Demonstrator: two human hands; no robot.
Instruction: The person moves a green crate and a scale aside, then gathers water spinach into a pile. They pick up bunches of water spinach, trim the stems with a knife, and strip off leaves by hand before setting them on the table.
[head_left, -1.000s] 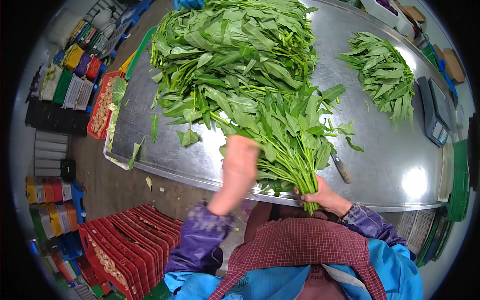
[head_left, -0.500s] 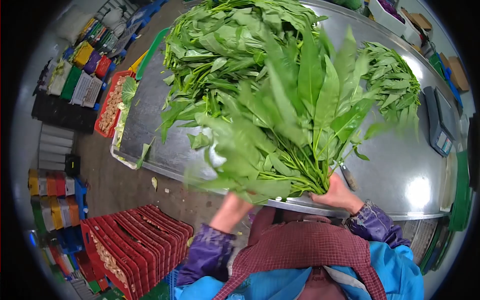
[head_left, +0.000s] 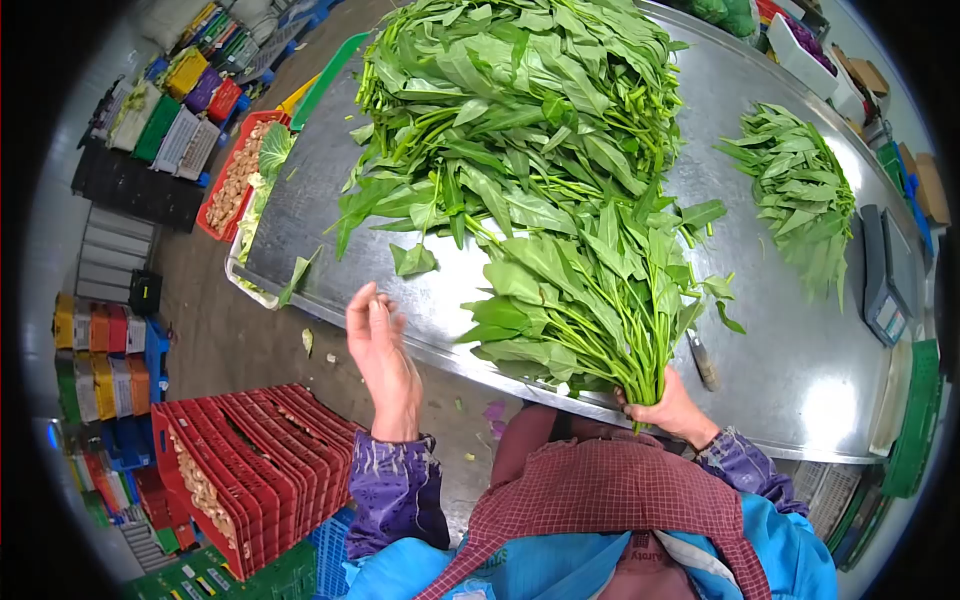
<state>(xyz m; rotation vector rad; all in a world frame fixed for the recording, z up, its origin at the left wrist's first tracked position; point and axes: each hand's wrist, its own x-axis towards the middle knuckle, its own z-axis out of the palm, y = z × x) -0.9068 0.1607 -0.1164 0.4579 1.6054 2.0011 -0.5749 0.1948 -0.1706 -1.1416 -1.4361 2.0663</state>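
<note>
My right hand (head_left: pixel 672 408) is wrapped round the stem ends of a bunch of water spinach (head_left: pixel 600 300). The leafy part fans out up and to the left over the metal table (head_left: pixel 300 215). My left hand (head_left: pixel 383 355) is raised just off the table's front edge, left of the bunch, with its fingers stretched up and nothing in it. A large heap of water spinach (head_left: pixel 520 100) lies behind the held bunch, touching its leaf tips. A knife (head_left: pixel 703 360) lies close to my right hand, its handle showing.
A smaller bunch of water spinach (head_left: pixel 795 180) lies at the right, near a scale (head_left: pixel 885 275). Stacked red crates (head_left: pixel 265 460) stand on the floor at lower left. A red crate of ginger-like roots (head_left: pixel 236 185) stands beyond the table's left side.
My left hand has come away from the bunch, moving left and up. The bunch's leaves have dropped lower and narrowed, while my right hand keeps the stems.
</note>
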